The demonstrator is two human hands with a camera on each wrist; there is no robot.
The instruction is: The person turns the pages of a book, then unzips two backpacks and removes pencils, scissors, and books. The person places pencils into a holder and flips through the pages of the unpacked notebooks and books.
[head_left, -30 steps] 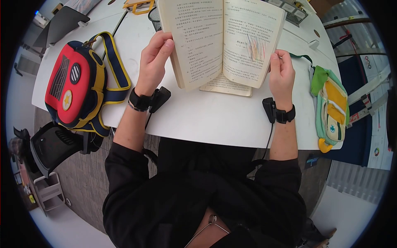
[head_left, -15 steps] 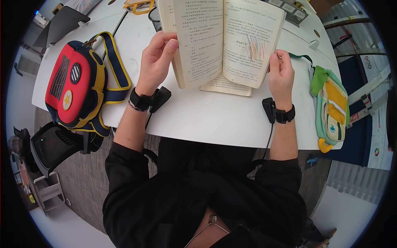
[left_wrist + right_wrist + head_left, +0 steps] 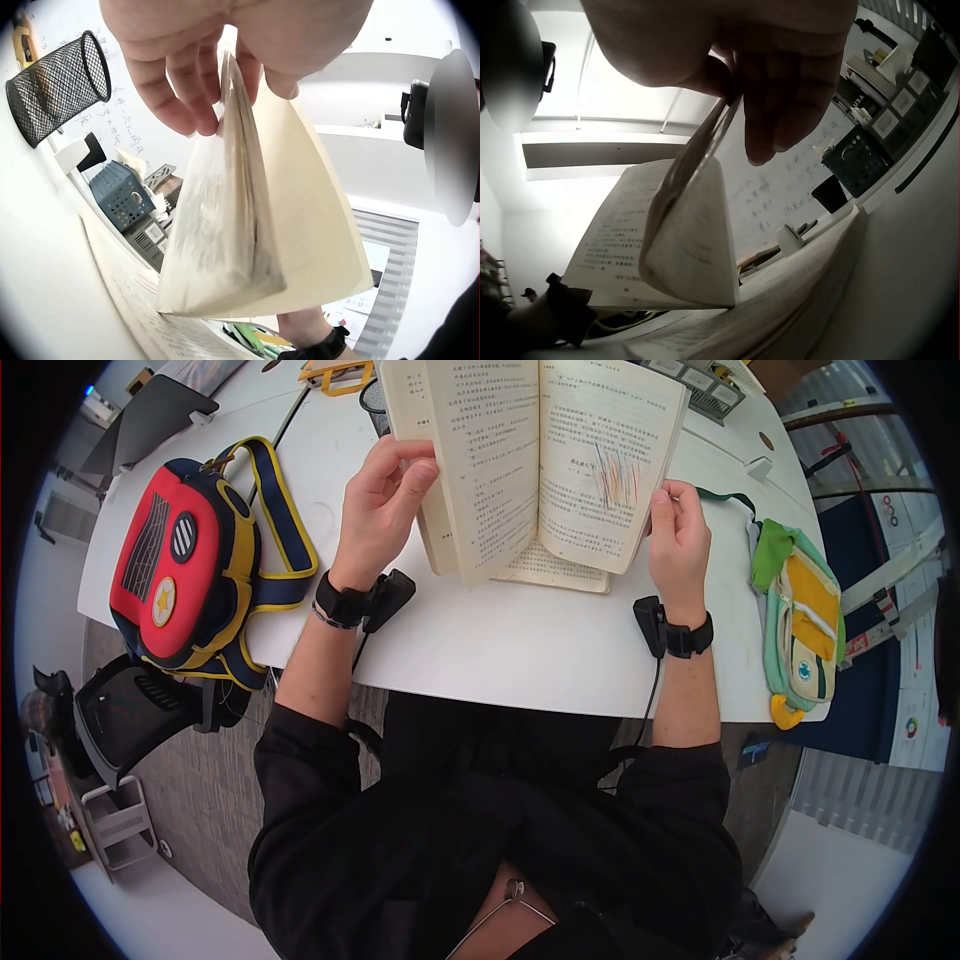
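Observation:
An open book point(image 3: 600, 425) with yellowed, printed pages stands tilted up between my hands, coloured scribbles on its right page. My left hand point(image 3: 385, 500) holds the left edge, fingers behind and thumb on the reader's side. From that side a loose leaf point(image 3: 490, 510) bows toward the middle; in the left wrist view this leaf point(image 3: 319, 217) spreads away from the page stack point(image 3: 225, 202). My right hand point(image 3: 682, 535) pinches the right edge, its fingers point(image 3: 780, 105) behind the cover. Below, a second open book point(image 3: 570, 572) lies on the white table, partly hidden.
A red and navy backpack point(image 3: 165, 570) stands at the table's left, and a green and yellow bag point(image 3: 803, 625) lies at the right edge. Behind the book are a black mesh pen cup point(image 3: 60, 86) and a grey-blue perforated box point(image 3: 120, 195).
My left thumb has slid rightward, and a leaf has lifted off the left page stack and bent toward the middle. My right hand has hardly moved.

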